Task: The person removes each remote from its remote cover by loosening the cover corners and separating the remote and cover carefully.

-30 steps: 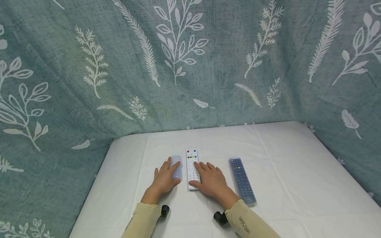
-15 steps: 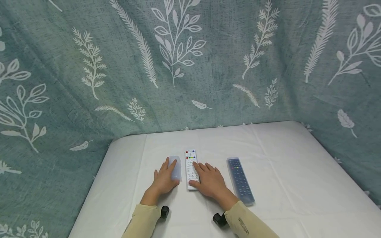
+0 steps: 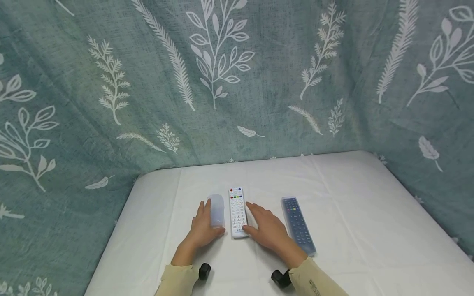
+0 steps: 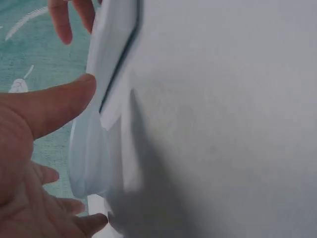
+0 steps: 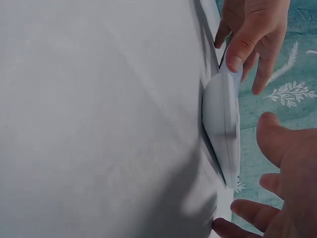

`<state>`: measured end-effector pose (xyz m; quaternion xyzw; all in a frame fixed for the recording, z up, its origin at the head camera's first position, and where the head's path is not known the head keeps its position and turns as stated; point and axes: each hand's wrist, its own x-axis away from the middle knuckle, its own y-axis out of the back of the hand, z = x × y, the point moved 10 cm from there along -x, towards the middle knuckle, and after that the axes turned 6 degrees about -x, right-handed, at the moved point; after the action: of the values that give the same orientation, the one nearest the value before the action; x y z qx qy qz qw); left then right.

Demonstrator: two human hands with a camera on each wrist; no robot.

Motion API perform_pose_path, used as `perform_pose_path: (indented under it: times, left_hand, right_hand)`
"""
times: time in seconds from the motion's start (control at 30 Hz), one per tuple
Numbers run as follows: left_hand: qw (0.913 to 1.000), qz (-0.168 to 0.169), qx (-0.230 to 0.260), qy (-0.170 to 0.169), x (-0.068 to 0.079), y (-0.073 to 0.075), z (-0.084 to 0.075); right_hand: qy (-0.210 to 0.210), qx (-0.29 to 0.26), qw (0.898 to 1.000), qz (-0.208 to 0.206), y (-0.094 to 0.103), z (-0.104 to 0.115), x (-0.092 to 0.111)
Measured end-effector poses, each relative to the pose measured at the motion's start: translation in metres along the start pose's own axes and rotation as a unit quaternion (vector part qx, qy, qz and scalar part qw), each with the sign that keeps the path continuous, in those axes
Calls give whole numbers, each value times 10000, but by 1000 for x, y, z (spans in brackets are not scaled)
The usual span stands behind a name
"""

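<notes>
A white remote control (image 3: pixel 237 216) with small colored buttons lies lengthwise on the white-covered table. My right hand (image 3: pixel 268 227) is at its right side, fingers spread and thumb tip by the lower edge. The right wrist view shows a gap between that hand (image 5: pixel 292 183) and the remote (image 5: pixel 223 119). To the remote's left lies a flat translucent sleeve (image 3: pixel 217 211). Beside it my left hand (image 3: pixel 201 228) has its fingers extended along the left edge and its thumb near the bottom end. In the left wrist view, the thumb overlaps the sleeve (image 4: pixel 89 158).
A dark remote control in a clear cover (image 3: pixel 299 225) lies at an angle right of my right hand. The white table (image 3: pixel 370 213) ends at a green leaf-patterned curtain (image 3: pixel 259 82). Black wrist mounts (image 3: pixel 204 271) hang by both sleeves.
My right hand has lifted off the white remote's buttons and moved to its right edge. My left hand has slid left off the sleeve's face. Both remotes and the sleeve stay in place.
</notes>
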<state>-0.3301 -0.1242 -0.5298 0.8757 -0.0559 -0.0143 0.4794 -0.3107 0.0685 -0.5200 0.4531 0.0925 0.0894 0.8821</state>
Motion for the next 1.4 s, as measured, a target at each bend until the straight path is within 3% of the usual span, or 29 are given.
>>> perform_pose_path:
  times: [0.17, 0.4, 0.6, 0.77, 0.9, 1.1, 1.4]
  left_hand:
    - [9987, -408, 307, 17, 6, 7, -8]
    - [9964, -776, 230, -238, 11, 24, -38]
    - [9939, -978, 375, -345, 11, 26, -60]
    - [9883, -1217, 768, -501, 12, 27, -80]
    - [9842, -1224, 1015, -784, 13, 20, -99]
    - [9830, -1084, 847, -1218, 14, 3, -127]
    - [9861, -524, 413, -1522, 12, -43, -155]
  right_hand:
    - [115, 100, 9991, -388, 15, -4, 10]
    - [174, 123, 9940, -1075, 50, -11, 25]
    - [51, -39, 9912, -1321, 75, -22, 38]
    - [-313, -97, 9898, -1383, 87, -44, 50]
    - [-621, -131, 9886, -1364, 90, -64, 58]
    - [-928, -417, 9875, -1207, 87, -82, 63]
    - [-1346, -272, 9845, -1095, 83, -97, 64]
